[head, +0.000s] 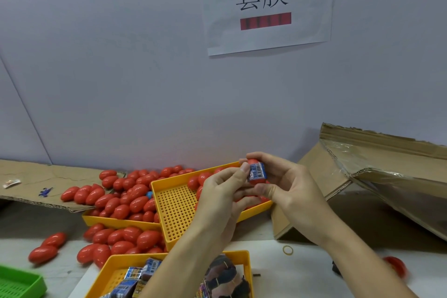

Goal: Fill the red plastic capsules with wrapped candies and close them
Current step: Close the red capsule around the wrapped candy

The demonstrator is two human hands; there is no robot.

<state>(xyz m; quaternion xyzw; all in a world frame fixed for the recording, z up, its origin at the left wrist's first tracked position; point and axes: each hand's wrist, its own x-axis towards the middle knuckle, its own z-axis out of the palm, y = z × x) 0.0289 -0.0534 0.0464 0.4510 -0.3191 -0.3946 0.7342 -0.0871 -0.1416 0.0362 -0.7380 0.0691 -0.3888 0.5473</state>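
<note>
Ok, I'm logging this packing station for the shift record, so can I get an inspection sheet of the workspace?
Surface: pale table, flattened cardboard at back left.
Job's things: red capsule with blue wrapped candy at its opening; closed capsules heaped in and around yellow perforated trays; candy packs in near yellow tray.
Clutter: rubber band, green tray, open cardboard box.
Hands: right hand grips capsule; left hand pinches the candy.
Cables: nothing seen.
Surroundings: wall with paper sign.

Both hands, left hand (219, 189) and right hand (287, 184), hold a red capsule (257, 179).
</note>
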